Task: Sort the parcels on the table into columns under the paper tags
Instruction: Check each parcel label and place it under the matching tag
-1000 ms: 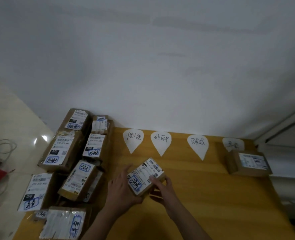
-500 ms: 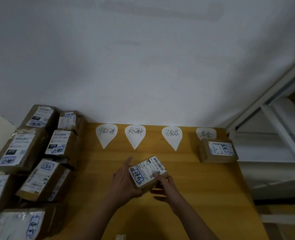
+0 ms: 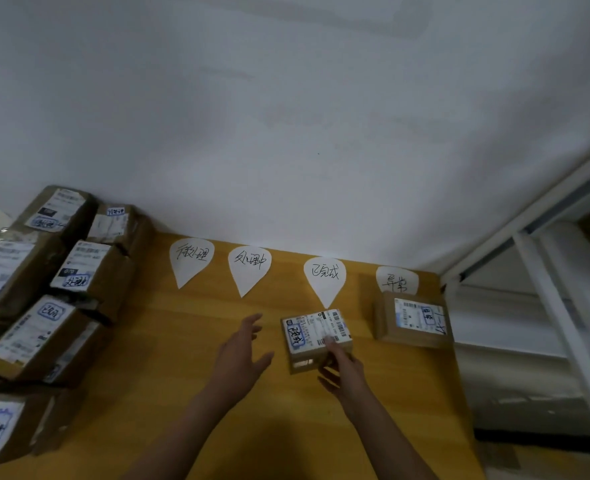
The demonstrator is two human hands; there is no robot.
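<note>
A yellow wooden table stands against a plain white wall, and four teardrop paper tags lie in a row along its far edge. Taking the third tag as the mark: the small parcel sits on the table just below its tip, white label up with blue handwriting. The right hand grips that parcel at its near right corner, one fingertip on the label and the other fingers curled against the side. The left hand hovers lower and to the left of the mark, fingers spread and relaxed, apart from the parcel and holding nothing. Right of the mark, a brown box lies under the fourth tag, covering its tip. Far left of the mark, a pile of labelled parcels lies heaped
</note>
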